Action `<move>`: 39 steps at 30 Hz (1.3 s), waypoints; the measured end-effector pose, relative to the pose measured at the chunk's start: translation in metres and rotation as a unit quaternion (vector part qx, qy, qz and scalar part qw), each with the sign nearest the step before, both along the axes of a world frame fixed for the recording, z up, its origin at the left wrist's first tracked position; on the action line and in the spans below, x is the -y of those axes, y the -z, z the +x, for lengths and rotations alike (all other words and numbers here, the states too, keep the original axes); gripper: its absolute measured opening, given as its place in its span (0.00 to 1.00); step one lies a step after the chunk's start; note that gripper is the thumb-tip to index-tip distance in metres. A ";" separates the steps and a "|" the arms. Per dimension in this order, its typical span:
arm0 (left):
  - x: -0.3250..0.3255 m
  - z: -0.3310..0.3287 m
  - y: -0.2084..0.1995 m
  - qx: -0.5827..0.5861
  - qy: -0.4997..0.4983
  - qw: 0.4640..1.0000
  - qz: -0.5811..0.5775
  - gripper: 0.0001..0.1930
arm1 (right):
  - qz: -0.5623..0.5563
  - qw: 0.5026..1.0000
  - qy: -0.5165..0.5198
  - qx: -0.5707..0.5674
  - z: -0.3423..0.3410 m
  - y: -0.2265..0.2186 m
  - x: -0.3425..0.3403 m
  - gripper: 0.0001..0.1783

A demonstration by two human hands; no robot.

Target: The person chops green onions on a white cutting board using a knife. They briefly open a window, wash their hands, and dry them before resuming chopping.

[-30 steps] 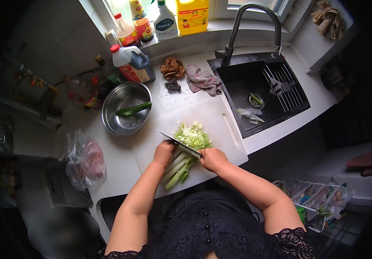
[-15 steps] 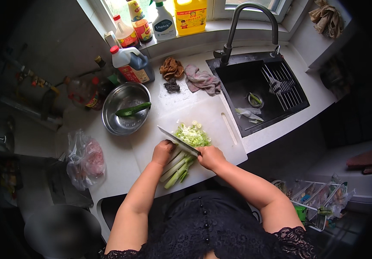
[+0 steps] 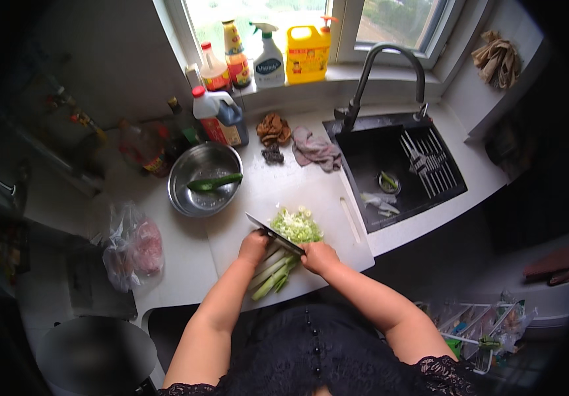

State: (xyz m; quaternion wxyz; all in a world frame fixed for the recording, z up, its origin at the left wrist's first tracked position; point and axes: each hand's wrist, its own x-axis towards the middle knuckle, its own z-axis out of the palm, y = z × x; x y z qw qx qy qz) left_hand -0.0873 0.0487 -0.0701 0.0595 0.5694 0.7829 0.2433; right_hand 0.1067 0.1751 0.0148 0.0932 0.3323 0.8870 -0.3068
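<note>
My right hand (image 3: 320, 258) is closed round the handle of a kitchen knife (image 3: 275, 236), whose blade lies slantwise across a bundle of green onion stalks (image 3: 276, 276). Curled fingers of my left hand (image 3: 253, 247) hold the stalks close to the blade; the fingertips are partly hidden. Beyond the blade is a heap of chopped green onion (image 3: 296, 226), white and pale green. Everything here lies on a white cutting board (image 3: 232, 206), its near end at the counter's front edge.
Left of the board stands a steel bowl (image 3: 177, 195) with a cucumber (image 3: 214, 182) in it. A plastic bag (image 3: 123, 249) with something pink lies farther left. The black sink (image 3: 423, 206) is at the right, a grey cloth (image 3: 315, 150) beside it. Bottles (image 3: 221, 122) stand behind.
The whole view has shifted, so the counter sits lower and more of the window shows. Both hands keep their hold on the knife and stalks, with little visible movement over the board.
</note>
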 end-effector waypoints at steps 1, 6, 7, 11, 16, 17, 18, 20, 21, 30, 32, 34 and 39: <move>0.000 -0.004 0.006 -0.007 0.009 1.000 0.013 0.10 | -0.005 1.000 0.007 -0.009 0.000 0.005 -0.003 0.18; -0.002 -0.001 0.008 -0.022 -0.008 1.000 -0.006 0.09 | -0.027 0.999 0.036 -0.015 0.006 -0.008 -0.006 0.16; 0.000 0.000 0.007 -0.019 -0.006 1.000 0.000 0.08 | -0.035 0.999 0.023 -0.009 0.007 -0.018 -0.003 0.15; -0.001 -0.003 0.007 -0.071 0.016 0.997 0.007 0.08 | -0.001 1.000 -0.011 0.023 0.005 -0.028 -0.005 0.15; -0.001 -0.001 0.008 -0.065 0.013 0.997 0.028 0.06 | 0.019 0.998 -0.026 0.053 0.000 -0.017 0.000 0.15; 0.000 -0.002 0.008 -0.059 0.010 0.998 0.030 0.05 | 0.022 0.999 -0.020 0.037 -0.001 -0.013 0.001 0.15; 0.001 -0.001 0.005 -0.051 0.011 0.998 0.035 0.05 | 0.019 0.999 -0.013 0.024 -0.001 -0.007 0.003 0.15; 0.001 0.000 0.003 -0.049 0.019 0.998 0.036 0.05 | 0.015 1.000 -0.010 -0.013 0.002 0.008 0.005 0.15; 0.001 0.001 0.002 -0.048 0.018 0.998 0.040 0.04 | 0.015 0.999 -0.011 -0.040 0.004 0.014 0.003 0.15; 0.003 -0.003 -0.008 -0.006 0.006 0.998 0.060 0.03 | -0.009 1.000 -0.009 0.003 0.003 -0.021 0.002 0.14; 0.002 -0.004 -0.005 0.003 0.004 0.999 0.053 0.03 | -0.014 0.999 -0.017 0.028 0.002 -0.025 0.000 0.14; 0.003 -0.007 -0.001 0.012 0.013 0.999 0.046 0.04 | -0.019 0.998 -0.024 0.053 0.002 -0.024 -0.003 0.13; 0.002 -0.004 0.003 0.017 0.001 0.996 0.083 0.02 | -0.002 0.999 -0.028 0.027 -0.004 -0.006 -0.002 0.14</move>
